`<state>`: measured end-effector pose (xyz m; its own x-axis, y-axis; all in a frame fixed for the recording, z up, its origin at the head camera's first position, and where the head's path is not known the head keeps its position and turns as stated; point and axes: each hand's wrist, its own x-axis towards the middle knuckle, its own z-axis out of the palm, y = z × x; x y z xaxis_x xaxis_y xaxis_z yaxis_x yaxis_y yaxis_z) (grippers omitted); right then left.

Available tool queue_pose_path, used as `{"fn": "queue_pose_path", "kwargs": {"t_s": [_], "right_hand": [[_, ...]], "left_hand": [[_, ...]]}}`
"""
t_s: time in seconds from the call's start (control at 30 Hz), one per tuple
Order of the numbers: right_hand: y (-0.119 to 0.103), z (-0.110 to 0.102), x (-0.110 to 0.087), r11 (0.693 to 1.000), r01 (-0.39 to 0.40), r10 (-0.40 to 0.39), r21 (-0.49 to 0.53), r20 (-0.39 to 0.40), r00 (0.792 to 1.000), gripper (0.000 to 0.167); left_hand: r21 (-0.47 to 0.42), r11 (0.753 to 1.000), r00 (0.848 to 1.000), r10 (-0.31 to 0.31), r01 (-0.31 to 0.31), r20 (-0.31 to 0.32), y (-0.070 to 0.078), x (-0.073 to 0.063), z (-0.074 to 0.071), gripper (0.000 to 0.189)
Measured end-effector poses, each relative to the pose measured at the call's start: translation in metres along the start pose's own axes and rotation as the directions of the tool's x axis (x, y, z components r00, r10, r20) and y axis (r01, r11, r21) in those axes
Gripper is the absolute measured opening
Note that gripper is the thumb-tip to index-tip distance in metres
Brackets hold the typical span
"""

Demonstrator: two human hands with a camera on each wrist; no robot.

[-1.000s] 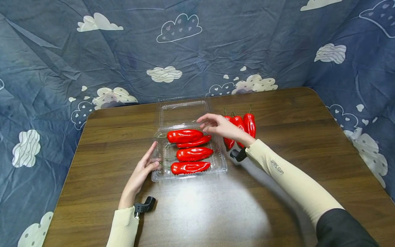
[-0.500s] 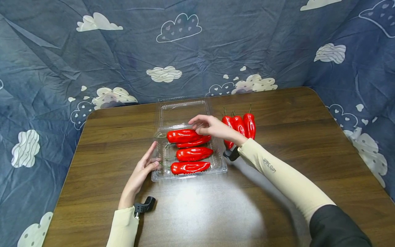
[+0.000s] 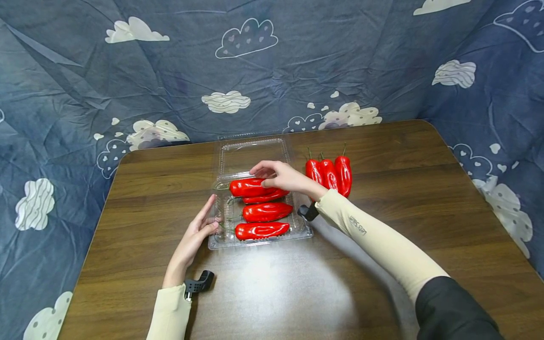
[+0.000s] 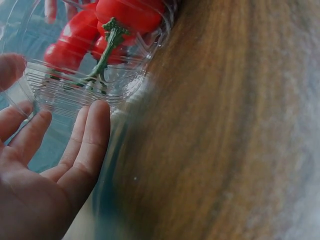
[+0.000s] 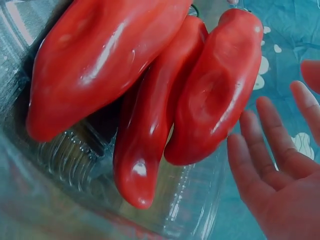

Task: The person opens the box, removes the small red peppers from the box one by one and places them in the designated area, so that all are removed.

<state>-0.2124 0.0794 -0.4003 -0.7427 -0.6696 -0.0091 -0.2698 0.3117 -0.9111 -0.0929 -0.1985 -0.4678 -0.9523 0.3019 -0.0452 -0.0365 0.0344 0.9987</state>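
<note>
A clear plastic clamshell box (image 3: 301,233) lies unfolded, with several glossy red peppers in its base. The rear pepper (image 3: 246,187) leans against a slimmer pepper (image 3: 274,194). In front of them lie a middle pepper (image 3: 267,212) and a front pepper (image 3: 261,231), stems leftward. My left hand (image 3: 192,238) touches the box's left side with its fingers mostly straight. My right hand (image 3: 282,177) hovers over the rear pepper, hiding its right end. In the right wrist view, the right hand's fingers (image 5: 280,140) spread loosely beside that pepper, holding nothing.
Three more red peppers (image 3: 328,172) lie close together to the right of the box, stems pointing back. The transparent lid (image 3: 252,158) extends behind the base towards the table's (image 3: 403,189) far edge. A blue cloud-print cloth (image 3: 297,47) hangs behind.
My right hand has moved left from the box's right rear corner to over the rear pepper, uncovering more of the loose peppers. The left hand and the peppers have stayed put.
</note>
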Motion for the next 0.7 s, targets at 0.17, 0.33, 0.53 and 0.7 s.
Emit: {"fn": "queue_pose_path", "kwargs": {"t_s": [0.17,0.33,0.53,0.7], "right_hand": [[-0.001,0.003,0.002,0.999,-0.024,0.025,-0.038,0.019,1.0,0.037],[-0.002,0.005,0.0,0.999,-0.029,0.032,-0.043,0.066,0.997,0.037],[-0.002,0.008,-0.001,0.996,-0.019,0.031,-0.091,0.134,0.99,0.037],[-0.002,0.012,0.0,0.993,-0.008,0.029,-0.114,0.185,0.982,0.038]], "left_hand": [[-0.002,1.0,1.0,0.007,-0.007,0.001,-0.001,0.0,0.0,0.066],[-0.002,1.0,1.0,0.008,-0.008,0.003,-0.001,0.0,0.0,0.066],[-0.004,1.0,1.0,-0.003,0.003,-0.003,-0.001,0.0,0.0,0.066],[0.0,1.0,1.0,-0.015,0.015,-0.007,0.0,0.0,0.0,0.066]]}}
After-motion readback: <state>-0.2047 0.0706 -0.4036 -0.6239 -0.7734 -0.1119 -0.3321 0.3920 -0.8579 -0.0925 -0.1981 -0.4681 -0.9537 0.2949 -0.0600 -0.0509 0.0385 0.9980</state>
